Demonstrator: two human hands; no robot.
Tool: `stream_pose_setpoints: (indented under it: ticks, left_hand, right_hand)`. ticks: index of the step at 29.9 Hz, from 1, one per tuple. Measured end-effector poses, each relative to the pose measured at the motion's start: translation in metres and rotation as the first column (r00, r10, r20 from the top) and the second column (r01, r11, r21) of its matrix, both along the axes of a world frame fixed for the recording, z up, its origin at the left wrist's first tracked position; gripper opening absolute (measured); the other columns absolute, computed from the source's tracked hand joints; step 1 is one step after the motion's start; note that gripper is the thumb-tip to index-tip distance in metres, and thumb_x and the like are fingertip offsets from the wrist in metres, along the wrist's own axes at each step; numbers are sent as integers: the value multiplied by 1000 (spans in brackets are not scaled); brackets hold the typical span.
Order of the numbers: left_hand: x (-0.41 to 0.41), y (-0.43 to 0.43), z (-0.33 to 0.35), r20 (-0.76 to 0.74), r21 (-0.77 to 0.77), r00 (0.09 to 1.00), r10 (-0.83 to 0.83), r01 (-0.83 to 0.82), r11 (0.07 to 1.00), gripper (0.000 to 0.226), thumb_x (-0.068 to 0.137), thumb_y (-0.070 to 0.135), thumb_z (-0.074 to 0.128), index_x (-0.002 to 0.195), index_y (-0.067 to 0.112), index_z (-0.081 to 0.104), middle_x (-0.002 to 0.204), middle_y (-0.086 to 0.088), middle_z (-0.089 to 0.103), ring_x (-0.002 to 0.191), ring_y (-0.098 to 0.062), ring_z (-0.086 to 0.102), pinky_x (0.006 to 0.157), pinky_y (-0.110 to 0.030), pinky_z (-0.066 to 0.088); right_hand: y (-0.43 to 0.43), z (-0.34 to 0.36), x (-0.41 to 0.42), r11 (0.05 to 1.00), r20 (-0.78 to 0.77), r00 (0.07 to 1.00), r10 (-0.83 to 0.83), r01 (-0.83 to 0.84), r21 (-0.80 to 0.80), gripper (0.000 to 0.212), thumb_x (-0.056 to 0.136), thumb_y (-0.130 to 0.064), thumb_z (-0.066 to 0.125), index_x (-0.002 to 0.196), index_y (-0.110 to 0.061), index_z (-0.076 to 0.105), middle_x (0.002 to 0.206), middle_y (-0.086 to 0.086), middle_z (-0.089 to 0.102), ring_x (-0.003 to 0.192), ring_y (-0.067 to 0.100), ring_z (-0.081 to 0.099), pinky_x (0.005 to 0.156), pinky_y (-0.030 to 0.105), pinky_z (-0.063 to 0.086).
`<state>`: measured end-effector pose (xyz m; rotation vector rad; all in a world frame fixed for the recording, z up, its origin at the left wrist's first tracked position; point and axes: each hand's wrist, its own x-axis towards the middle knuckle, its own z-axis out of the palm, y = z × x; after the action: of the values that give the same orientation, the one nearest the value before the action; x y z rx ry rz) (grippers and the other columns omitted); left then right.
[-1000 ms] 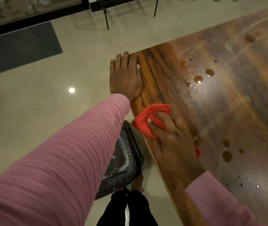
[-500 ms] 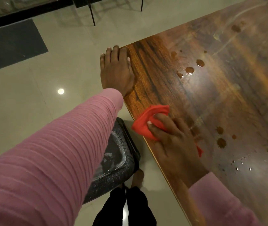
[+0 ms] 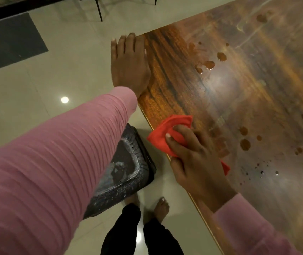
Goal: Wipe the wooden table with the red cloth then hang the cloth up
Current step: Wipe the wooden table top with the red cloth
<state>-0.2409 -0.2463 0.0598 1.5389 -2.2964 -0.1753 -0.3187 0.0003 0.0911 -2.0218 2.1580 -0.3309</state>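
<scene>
The wooden table (image 3: 239,100) fills the right half of the view, glossy, with brown drops and water beads on it. My right hand (image 3: 196,159) presses the crumpled red cloth (image 3: 165,135) flat on the table at its near left edge. The cloth sticks out past my fingertips, and a small corner shows behind my wrist. My left hand (image 3: 128,65) lies palm down with fingers together on the table's far left corner, holding nothing.
A dark perforated basket (image 3: 126,173) stands on the tiled floor below the table edge, beside my feet (image 3: 161,208). A dark mat (image 3: 8,43) lies at the far left. Thin black furniture legs (image 3: 99,10) stand at the top.
My right hand and the cloth stay at nearly the same spot on the table edge. The left hand has not shifted on the corner. The view has tilted slightly.
</scene>
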Motion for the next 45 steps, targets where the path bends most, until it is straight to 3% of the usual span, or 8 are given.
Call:
stream_pose_setpoints:
  ticks: [2,7,16,23,31,34,39,45]
  left_hand:
    - [-4,18,6,-47,-5,997,-68,68,998,44,98,22,28,139,15,42,145,-8,42,138,-27,32,119,-42,12]
    - [-11,69,2,-92,56,977,-194,200,978,42,100,19,31,140,14,42,146,-8,43,142,-27,27,120,-41,9]
    - [-13,81,-4,-129,55,981,-148,157,986,43,99,14,29,140,11,43,145,-11,43,143,-29,26,121,-41,9]
    - [-16,82,-5,-126,43,989,-80,86,995,42,99,15,30,139,12,43,144,-10,44,142,-28,28,121,-40,10]
    - [-19,83,-5,-96,45,993,-61,66,997,40,100,16,31,138,13,44,143,-10,45,141,-27,30,121,-40,12]
    - [-18,83,-5,-87,46,994,-59,63,997,40,100,18,32,138,13,44,143,-9,45,141,-27,30,121,-40,12]
    - [-19,86,-5,-88,28,995,-50,53,998,40,100,20,33,137,13,46,142,-10,46,139,-28,33,121,-40,13]
    - [-21,96,1,-17,10,997,-71,71,997,41,98,15,31,135,10,47,138,-13,48,135,-31,36,119,-43,16]
  right_hand:
    - [5,1,-19,999,-63,997,32,-32,5,40,89,-35,48,121,-18,66,129,7,58,104,36,54,88,45,47]
    - [-6,7,-47,948,-118,946,-302,311,71,49,87,-33,39,130,-20,58,139,10,45,114,36,44,95,39,34]
    - [31,4,4,992,43,993,109,-112,58,44,81,-24,47,121,-17,65,132,6,55,102,32,50,87,43,44]
    - [21,3,-46,935,-7,935,-354,354,24,47,85,-25,43,126,-14,62,135,9,49,112,37,42,95,43,37]
    - [59,-1,-12,994,108,989,99,-104,42,42,81,-24,50,119,-19,66,132,2,53,106,28,47,86,41,45]
    - [60,-3,-38,1000,82,996,27,-27,2,39,86,-26,50,121,-19,66,130,3,55,105,27,48,85,42,46]
    - [41,1,-75,952,38,952,-303,300,58,45,85,-27,46,126,-19,63,136,6,49,119,35,40,98,50,39]
    - [76,3,-26,990,73,988,-139,140,-9,38,85,-25,50,118,-19,67,130,-1,54,111,23,44,89,34,40]
